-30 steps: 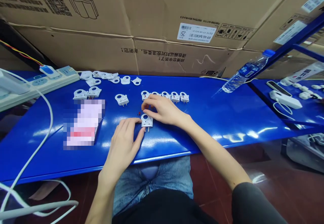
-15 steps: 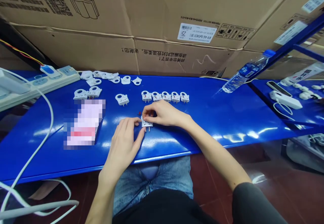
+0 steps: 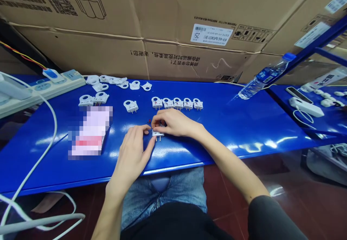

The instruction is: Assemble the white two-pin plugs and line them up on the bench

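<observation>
A white two-pin plug [image 3: 158, 133] lies on the blue table in front of me, its pins pointing toward me. My left hand [image 3: 135, 148] steadies its left side, thumb at the lower edge and forefinger curled near the upper corner. Over the upper part of the plug, my right hand [image 3: 169, 121] is pinched; its fingers cover that part, and whatever is between them is hidden. A tiny red piece [image 3: 149, 121] sits just beyond the plug. Behind my hands stands a row of several similar white plugs [image 3: 178, 103], with another single plug [image 3: 131, 106] to their left.
White ring-shaped plastic parts [image 3: 113, 80] lie at the back left, beside a power strip [image 3: 58, 88]. A blurred pink-white item [image 3: 93, 129] is left of my hands. A water bottle [image 3: 264, 76] leans at the right. Cardboard [image 3: 103, 48] walls the back.
My right-hand fingers have shifted slightly down over the plug, covering more of its upper part. My left hand stays almost in place.
</observation>
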Demonstrator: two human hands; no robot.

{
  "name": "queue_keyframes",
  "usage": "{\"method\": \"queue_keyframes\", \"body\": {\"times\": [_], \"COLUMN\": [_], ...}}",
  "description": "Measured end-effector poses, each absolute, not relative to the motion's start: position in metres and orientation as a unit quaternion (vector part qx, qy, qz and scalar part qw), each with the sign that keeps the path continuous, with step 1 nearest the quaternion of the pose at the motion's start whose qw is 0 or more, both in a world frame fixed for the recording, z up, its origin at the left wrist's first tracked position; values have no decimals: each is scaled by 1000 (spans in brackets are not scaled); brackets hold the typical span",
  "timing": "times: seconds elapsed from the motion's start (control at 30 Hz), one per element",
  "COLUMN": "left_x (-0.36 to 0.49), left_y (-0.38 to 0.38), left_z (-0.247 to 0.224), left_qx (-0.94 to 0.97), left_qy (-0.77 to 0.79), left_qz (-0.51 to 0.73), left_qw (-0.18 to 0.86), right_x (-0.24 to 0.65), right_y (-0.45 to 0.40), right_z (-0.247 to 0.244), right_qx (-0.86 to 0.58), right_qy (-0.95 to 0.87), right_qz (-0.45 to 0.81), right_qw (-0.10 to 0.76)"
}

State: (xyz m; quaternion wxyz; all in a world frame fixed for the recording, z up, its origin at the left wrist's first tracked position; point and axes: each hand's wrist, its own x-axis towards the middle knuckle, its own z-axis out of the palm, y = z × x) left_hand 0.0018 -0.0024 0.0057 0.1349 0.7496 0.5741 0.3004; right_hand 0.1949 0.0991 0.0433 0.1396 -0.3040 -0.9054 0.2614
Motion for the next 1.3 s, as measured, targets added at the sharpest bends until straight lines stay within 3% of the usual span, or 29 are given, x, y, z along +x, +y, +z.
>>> {"method": "queue_keyframes", "body": {"times": [0.53,0.73,1.1,1.3], "left_x": [1,0,-1,-1], "left_y": [-3,-3,-4,-5], "left_z": [3,3,-2,0], "left_qx": [752,755,736,746], "left_qy": [571,567,574,571], "left_qz": [304,304,334,319], "left_qw": [127,124,131,126], "right_x": [205,207,194,164], "right_y": [101,98,110,130], "right_z": [49,50,45,48], "right_qx": [-314,-289,-361,-389], "right_qy": [-894,-908,-886,-897], "right_qz": [277,280,154,104], "right_qw": [157,116,245,183]}}
